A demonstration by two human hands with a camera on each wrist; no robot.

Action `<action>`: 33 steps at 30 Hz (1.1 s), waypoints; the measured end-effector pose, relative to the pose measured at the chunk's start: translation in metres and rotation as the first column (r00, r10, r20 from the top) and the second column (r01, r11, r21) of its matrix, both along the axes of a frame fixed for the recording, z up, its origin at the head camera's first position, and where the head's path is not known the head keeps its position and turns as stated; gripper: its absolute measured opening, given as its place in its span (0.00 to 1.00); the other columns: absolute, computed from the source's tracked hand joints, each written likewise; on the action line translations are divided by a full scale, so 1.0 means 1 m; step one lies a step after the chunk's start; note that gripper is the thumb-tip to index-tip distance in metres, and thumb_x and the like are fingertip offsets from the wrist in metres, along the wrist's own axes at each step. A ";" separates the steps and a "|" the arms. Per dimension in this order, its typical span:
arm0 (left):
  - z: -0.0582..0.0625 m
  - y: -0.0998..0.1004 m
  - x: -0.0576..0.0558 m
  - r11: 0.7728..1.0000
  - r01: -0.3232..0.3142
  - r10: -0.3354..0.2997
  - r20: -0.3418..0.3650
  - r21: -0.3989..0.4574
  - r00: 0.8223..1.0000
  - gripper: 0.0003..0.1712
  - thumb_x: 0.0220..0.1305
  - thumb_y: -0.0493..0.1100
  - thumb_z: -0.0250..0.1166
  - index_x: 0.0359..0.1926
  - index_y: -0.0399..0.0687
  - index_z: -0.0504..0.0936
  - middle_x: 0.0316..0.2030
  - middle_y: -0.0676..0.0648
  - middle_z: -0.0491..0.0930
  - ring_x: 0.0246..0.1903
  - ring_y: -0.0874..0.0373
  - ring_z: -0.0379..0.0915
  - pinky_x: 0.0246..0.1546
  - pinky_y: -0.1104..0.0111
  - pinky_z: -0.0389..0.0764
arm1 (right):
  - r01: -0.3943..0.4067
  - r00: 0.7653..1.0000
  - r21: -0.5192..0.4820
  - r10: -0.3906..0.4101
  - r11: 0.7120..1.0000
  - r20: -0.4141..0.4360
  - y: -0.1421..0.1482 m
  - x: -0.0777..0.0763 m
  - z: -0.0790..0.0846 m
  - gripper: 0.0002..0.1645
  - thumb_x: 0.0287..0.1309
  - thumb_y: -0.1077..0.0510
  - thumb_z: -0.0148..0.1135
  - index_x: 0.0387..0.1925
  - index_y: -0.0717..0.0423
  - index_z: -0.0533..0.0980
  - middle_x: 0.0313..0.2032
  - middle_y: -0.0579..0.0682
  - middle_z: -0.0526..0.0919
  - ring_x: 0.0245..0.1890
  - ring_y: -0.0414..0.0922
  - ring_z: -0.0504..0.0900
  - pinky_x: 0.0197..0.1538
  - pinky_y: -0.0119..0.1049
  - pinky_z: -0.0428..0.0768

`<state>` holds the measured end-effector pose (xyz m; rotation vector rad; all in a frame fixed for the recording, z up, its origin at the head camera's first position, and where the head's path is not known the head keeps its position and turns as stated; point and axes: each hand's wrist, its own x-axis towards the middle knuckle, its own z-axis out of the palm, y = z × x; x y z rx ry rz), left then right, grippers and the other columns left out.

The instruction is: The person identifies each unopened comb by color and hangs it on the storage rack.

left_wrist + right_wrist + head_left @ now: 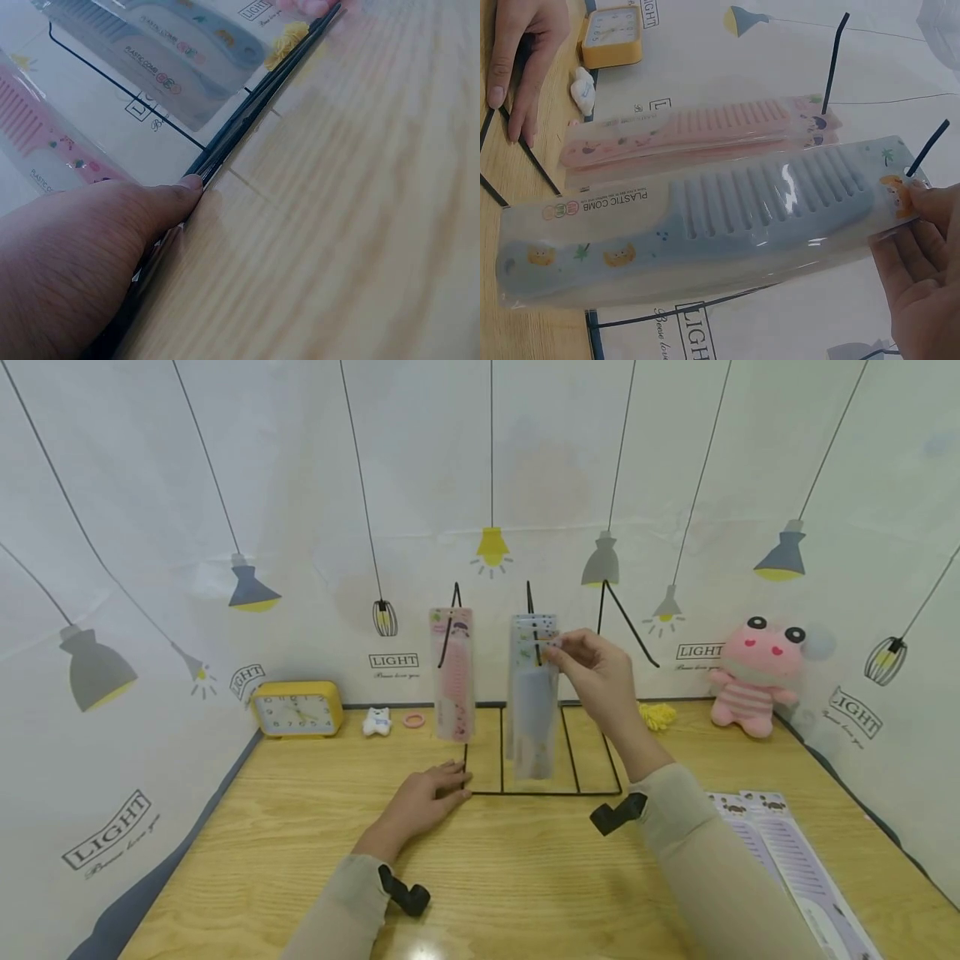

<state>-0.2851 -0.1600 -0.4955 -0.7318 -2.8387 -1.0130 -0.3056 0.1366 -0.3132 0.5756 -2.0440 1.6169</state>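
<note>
A black wire rack with three upright hooks stands on the table. Packaged pink combs hang from its left hook, and packaged blue combs hang from the middle one. My right hand pinches the top corner of the front blue comb's package, near the hook tip, as the right wrist view shows. "PLASTIC COMB" is printed on this clear package. The right hook carries nothing. My left hand rests at the rack's front left corner, its fingers touching the base wire; its underside is hidden.
Purple packaged combs lie on the table at the right, beside my sleeve. Along the back are a yellow clock, a small white bear figure, a pink ring, a yellow bundle and a pink plush toy.
</note>
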 end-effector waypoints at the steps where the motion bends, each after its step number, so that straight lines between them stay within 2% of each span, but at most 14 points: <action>1: 0.000 0.000 0.000 1.000 -0.002 0.002 0.003 -0.001 1.000 0.24 0.73 0.55 0.61 0.65 0.55 0.79 0.70 0.51 0.69 0.72 0.55 0.59 0.73 0.54 0.59 | 0.009 1.000 0.010 -0.009 1.000 -0.004 0.000 -0.002 0.001 0.16 0.62 0.50 0.70 0.42 0.58 0.81 0.42 0.51 0.88 0.45 0.40 0.86 0.47 0.33 0.85; 8: -0.001 0.000 -0.001 1.000 0.004 -0.004 -0.004 0.000 1.000 0.24 0.73 0.55 0.61 0.65 0.54 0.80 0.70 0.50 0.70 0.72 0.53 0.59 0.73 0.52 0.60 | 0.062 0.998 0.044 -0.062 0.997 -0.011 -0.002 -0.010 0.003 0.16 0.63 0.49 0.70 0.44 0.57 0.82 0.43 0.50 0.88 0.46 0.41 0.86 0.48 0.32 0.84; 14: 0.000 0.001 0.000 1.000 -0.006 0.006 0.010 -0.003 1.000 0.25 0.73 0.56 0.61 0.66 0.55 0.79 0.70 0.52 0.69 0.73 0.55 0.58 0.73 0.53 0.59 | 0.067 0.998 0.034 -0.067 0.997 -0.012 -0.002 -0.010 0.003 0.15 0.63 0.52 0.69 0.44 0.59 0.82 0.42 0.51 0.88 0.44 0.40 0.86 0.48 0.31 0.85; 17: 0.000 0.001 0.000 1.000 -0.008 0.008 0.010 -0.005 1.000 0.25 0.73 0.56 0.61 0.66 0.55 0.79 0.70 0.52 0.69 0.73 0.55 0.58 0.74 0.54 0.59 | 0.080 0.997 0.040 -0.080 0.996 -0.008 0.001 -0.009 0.001 0.17 0.65 0.49 0.68 0.45 0.58 0.82 0.43 0.51 0.88 0.43 0.41 0.87 0.47 0.32 0.85; 21: 0.001 0.001 0.001 1.000 -0.002 0.002 0.003 0.004 1.000 0.24 0.73 0.55 0.61 0.65 0.54 0.79 0.70 0.50 0.69 0.72 0.53 0.59 0.73 0.52 0.60 | 0.119 0.993 0.056 -0.120 0.991 0.022 0.009 -0.004 -0.007 0.23 0.66 0.41 0.65 0.50 0.54 0.81 0.46 0.49 0.87 0.46 0.41 0.85 0.53 0.37 0.83; 24: 0.001 0.002 0.002 1.000 0.000 0.000 0.000 0.010 1.000 0.24 0.73 0.54 0.62 0.65 0.53 0.80 0.70 0.49 0.70 0.72 0.53 0.59 0.73 0.51 0.60 | 0.131 0.990 0.052 -0.134 0.990 0.051 0.017 0.000 -0.017 0.26 0.65 0.38 0.64 0.52 0.53 0.81 0.48 0.48 0.86 0.50 0.41 0.84 0.57 0.38 0.81; 29: 0.002 0.003 0.003 1.000 -0.005 0.005 0.001 0.014 1.000 0.24 0.73 0.53 0.62 0.65 0.52 0.80 0.70 0.49 0.70 0.72 0.52 0.59 0.73 0.51 0.60 | 0.097 0.990 0.054 -0.102 0.994 0.100 0.033 0.008 -0.034 0.27 0.64 0.41 0.67 0.57 0.53 0.81 0.52 0.49 0.86 0.51 0.41 0.84 0.55 0.30 0.81; 33: 0.002 0.002 0.002 1.000 -0.010 0.010 0.001 0.014 1.000 0.24 0.72 0.53 0.62 0.65 0.53 0.80 0.69 0.49 0.70 0.72 0.53 0.59 0.73 0.52 0.59 | 0.078 0.984 0.063 -0.087 0.995 0.155 0.044 0.014 -0.042 0.30 0.61 0.40 0.69 0.60 0.48 0.80 0.55 0.47 0.85 0.54 0.42 0.84 0.53 0.27 0.81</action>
